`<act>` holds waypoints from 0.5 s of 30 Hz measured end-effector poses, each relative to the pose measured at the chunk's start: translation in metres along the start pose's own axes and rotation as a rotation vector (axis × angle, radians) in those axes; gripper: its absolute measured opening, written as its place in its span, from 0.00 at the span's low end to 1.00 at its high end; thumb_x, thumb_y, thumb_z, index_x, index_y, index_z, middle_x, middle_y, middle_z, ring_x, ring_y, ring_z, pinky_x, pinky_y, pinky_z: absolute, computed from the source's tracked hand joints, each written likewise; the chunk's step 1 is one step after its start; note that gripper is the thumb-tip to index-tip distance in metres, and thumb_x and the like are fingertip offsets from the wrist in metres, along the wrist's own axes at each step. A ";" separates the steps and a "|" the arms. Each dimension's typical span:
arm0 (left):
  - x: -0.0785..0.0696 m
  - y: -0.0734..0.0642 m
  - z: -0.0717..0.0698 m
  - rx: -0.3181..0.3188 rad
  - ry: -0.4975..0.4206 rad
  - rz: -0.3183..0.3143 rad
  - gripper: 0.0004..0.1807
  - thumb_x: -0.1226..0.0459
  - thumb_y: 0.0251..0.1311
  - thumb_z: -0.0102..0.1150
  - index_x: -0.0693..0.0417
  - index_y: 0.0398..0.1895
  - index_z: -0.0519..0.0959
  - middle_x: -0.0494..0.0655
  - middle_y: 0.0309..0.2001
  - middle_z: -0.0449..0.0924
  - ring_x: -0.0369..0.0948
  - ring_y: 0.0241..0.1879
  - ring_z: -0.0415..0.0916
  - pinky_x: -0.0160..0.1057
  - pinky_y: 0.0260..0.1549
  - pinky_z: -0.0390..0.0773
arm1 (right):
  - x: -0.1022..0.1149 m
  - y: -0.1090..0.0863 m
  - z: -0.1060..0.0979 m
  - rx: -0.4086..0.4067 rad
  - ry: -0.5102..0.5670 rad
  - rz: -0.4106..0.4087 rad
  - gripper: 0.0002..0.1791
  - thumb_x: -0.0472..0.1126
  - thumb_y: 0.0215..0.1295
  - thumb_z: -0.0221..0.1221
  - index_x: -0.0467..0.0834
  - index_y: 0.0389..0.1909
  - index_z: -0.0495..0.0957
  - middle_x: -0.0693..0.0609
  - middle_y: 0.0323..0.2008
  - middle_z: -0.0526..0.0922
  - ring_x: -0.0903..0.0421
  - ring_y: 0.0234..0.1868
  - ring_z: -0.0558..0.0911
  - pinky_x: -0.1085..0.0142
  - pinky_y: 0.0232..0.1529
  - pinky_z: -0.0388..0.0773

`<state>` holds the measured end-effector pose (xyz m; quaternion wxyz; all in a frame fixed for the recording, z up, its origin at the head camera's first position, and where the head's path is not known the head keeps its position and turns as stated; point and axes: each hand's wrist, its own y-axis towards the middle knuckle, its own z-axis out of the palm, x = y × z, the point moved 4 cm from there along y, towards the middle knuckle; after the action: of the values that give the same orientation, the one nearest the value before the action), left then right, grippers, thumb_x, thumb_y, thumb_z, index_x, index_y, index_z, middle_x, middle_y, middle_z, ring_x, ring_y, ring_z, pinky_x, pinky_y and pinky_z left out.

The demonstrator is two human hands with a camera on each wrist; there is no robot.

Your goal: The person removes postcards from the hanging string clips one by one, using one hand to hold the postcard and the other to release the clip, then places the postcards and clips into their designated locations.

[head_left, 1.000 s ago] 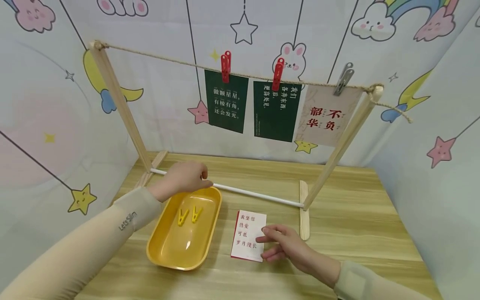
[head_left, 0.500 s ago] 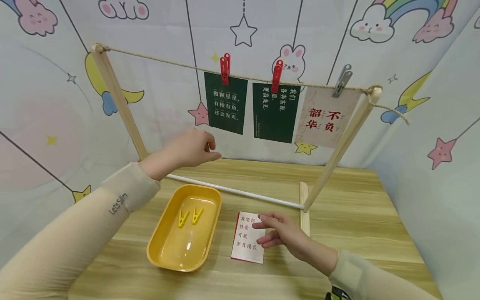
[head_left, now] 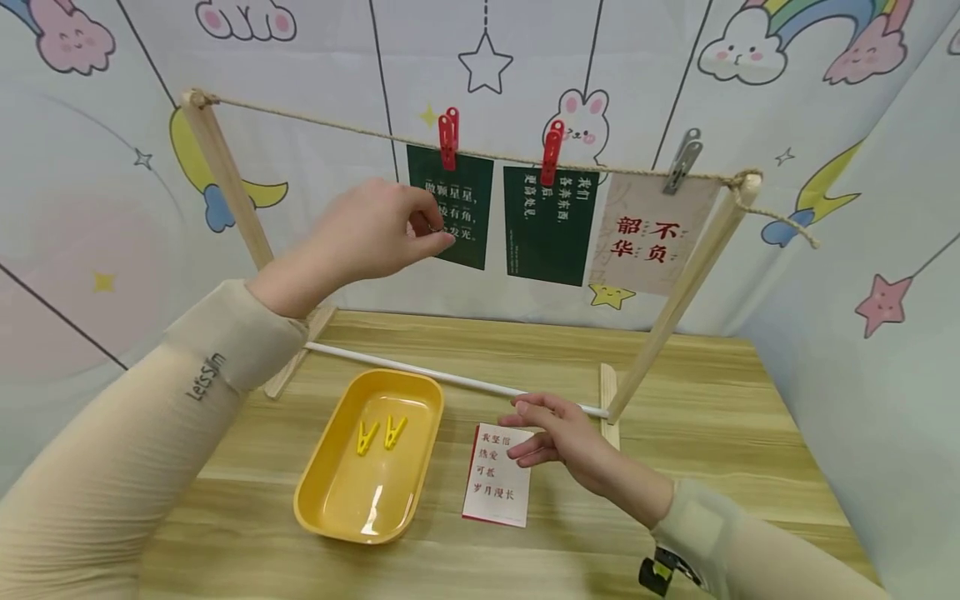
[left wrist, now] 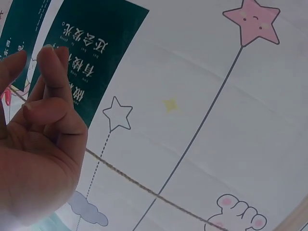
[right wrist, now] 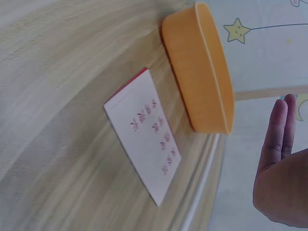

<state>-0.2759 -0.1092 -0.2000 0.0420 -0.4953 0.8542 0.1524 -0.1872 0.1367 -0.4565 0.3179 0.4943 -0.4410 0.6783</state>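
My left hand (head_left: 378, 229) is raised in front of the left green card (head_left: 472, 221), covering part of it in the head view. Its fingers bend loosely, and the left wrist view shows a gap between thumb and fingers with nothing in it. My right hand (head_left: 566, 437) hovers with extended fingers over the upper right of a small stack of white cards (head_left: 491, 500) with red writing. Red clothespins (head_left: 447, 143) hold two green cards on the rope (head_left: 322, 125); a grey clothespin (head_left: 682, 162) holds a pale card (head_left: 645, 262) at the right.
A yellow tray (head_left: 306, 500) with two yellow clothespins (head_left: 393, 432) stands left of the white cards. The rope runs between two wooden posts (head_left: 678, 308), joined low down by a white rod (head_left: 480, 383). Behind hangs a patterned cloth.
My left hand has risen from the tray's far edge to the left green card. My right hand has shifted slightly up and away from the white cards' lower edge.
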 end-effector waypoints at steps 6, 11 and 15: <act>-0.008 0.002 -0.024 -0.099 0.026 0.003 0.16 0.53 0.76 0.62 0.56 0.48 0.86 0.51 0.43 0.89 0.48 0.39 0.82 0.50 0.45 0.80 | 0.017 0.007 0.005 0.001 -0.020 -0.019 0.30 0.48 0.84 0.56 0.34 0.75 0.66 0.34 0.65 0.82 0.54 0.38 0.92 0.58 0.44 0.90; -0.011 0.005 -0.039 -0.193 0.013 -0.002 0.15 0.54 0.77 0.59 0.55 0.48 0.86 0.50 0.44 0.89 0.48 0.43 0.80 0.48 0.45 0.76 | 0.034 0.013 0.008 -0.011 -0.030 -0.058 0.29 0.48 0.84 0.55 0.35 0.75 0.67 0.35 0.65 0.82 0.52 0.38 0.92 0.56 0.44 0.90; -0.011 0.011 -0.048 -0.277 0.004 -0.020 0.15 0.54 0.78 0.56 0.54 0.50 0.86 0.49 0.44 0.89 0.47 0.43 0.78 0.44 0.38 0.72 | 0.047 0.016 0.011 -0.011 -0.022 -0.086 0.29 0.48 0.84 0.55 0.35 0.75 0.67 0.36 0.66 0.82 0.53 0.38 0.92 0.56 0.45 0.90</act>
<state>-0.2760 -0.1098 -0.1493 -0.0267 -0.5053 0.8200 0.2674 -0.2114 0.1202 -0.4152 0.3445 0.5186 -0.4267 0.6560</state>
